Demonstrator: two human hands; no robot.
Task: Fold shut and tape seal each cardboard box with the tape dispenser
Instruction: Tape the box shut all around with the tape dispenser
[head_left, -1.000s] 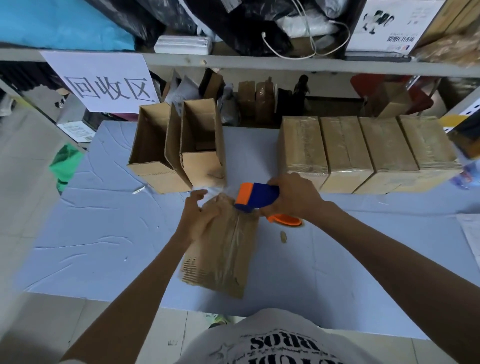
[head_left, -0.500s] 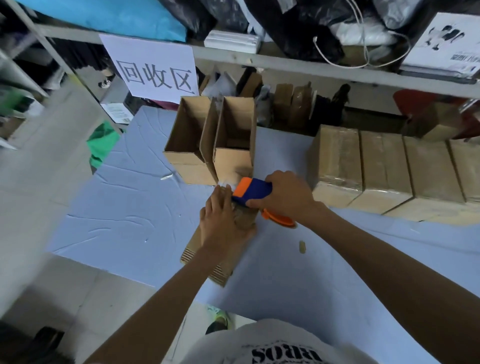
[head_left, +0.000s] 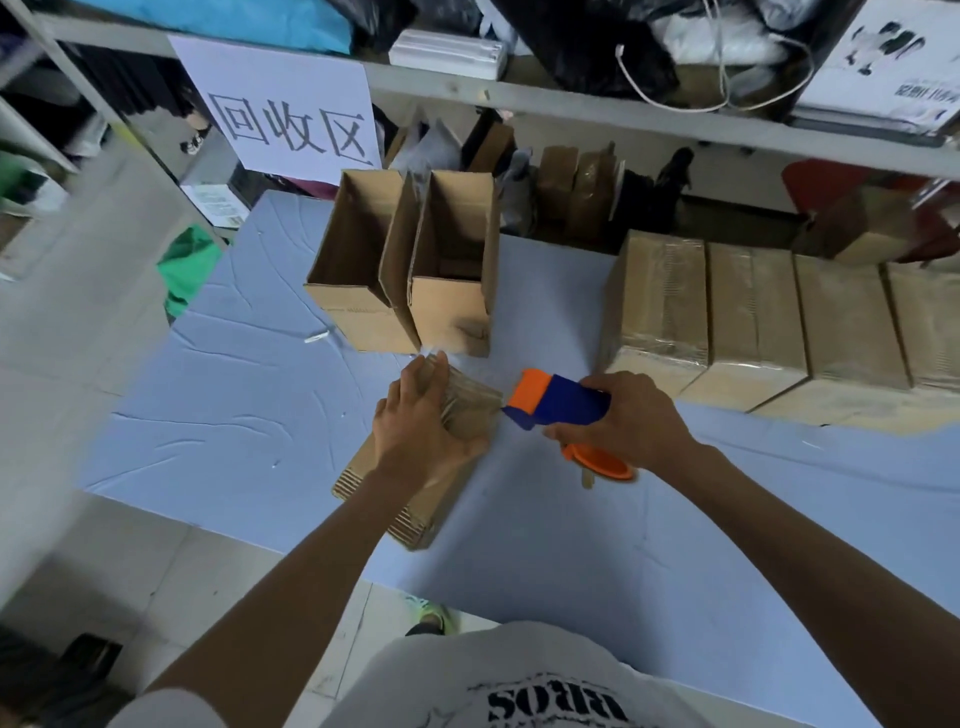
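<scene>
Cardboard box (head_left: 439, 496) pinned under flat-fingered left hand (head_left: 421, 423) — right hand (head_left: 626, 423) clenched round tape dispenser (head_left: 558, 399); pull taut, press down firmly — tear cleanly.

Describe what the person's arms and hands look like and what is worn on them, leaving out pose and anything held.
Both forearms are bare down to the left hand and right hand: no gloves, watch, bracelet or ring shows. A white short sleeve edges the left upper arm, part of a white T-shirt with black lettering across the chest.
</scene>
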